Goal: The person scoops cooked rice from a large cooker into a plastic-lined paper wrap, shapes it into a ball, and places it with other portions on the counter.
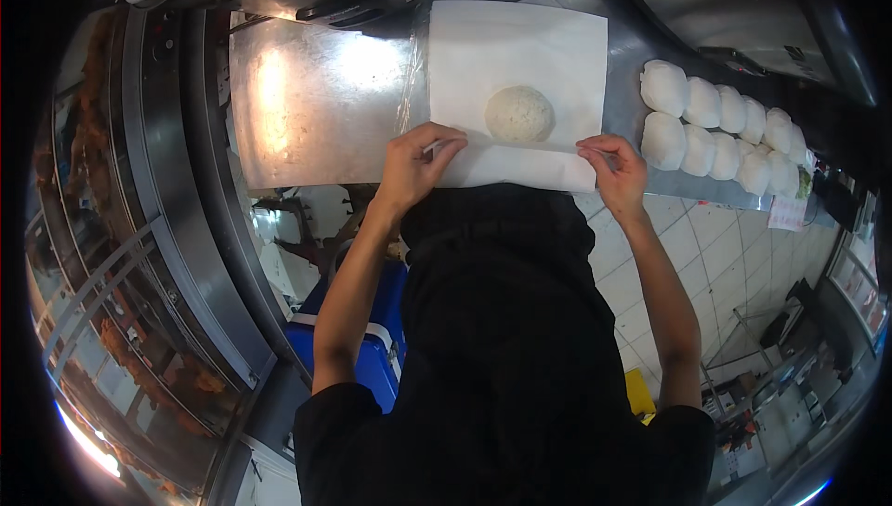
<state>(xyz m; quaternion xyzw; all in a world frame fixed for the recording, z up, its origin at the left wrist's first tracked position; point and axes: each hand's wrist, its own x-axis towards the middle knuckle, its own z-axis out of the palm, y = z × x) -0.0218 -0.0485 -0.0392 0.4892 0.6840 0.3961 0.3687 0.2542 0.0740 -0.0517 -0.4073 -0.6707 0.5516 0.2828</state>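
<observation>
A domed mound of pale grainy food, which looks like rice (520,114), rests on a sheet of white wrapping paper (512,42). My left hand (417,161) pinches the paper at its left side between thumb and fingers. On the opposite side, my right hand (619,175) grips the paper the same way. Between both hands the paper is raised in a fold along the near side of the mound. Its nearest strip lies close to my black clothing. The mound itself is touched by neither hand.
White wrapped packets (693,128) stand in two rows on the counter to the right. A bare metal tray (306,109) lies left of the paper. Large steel appliances (725,4) border the far side. A glass-fronted food cabinet (132,339) stands left; a blue cool box (390,297) sits below.
</observation>
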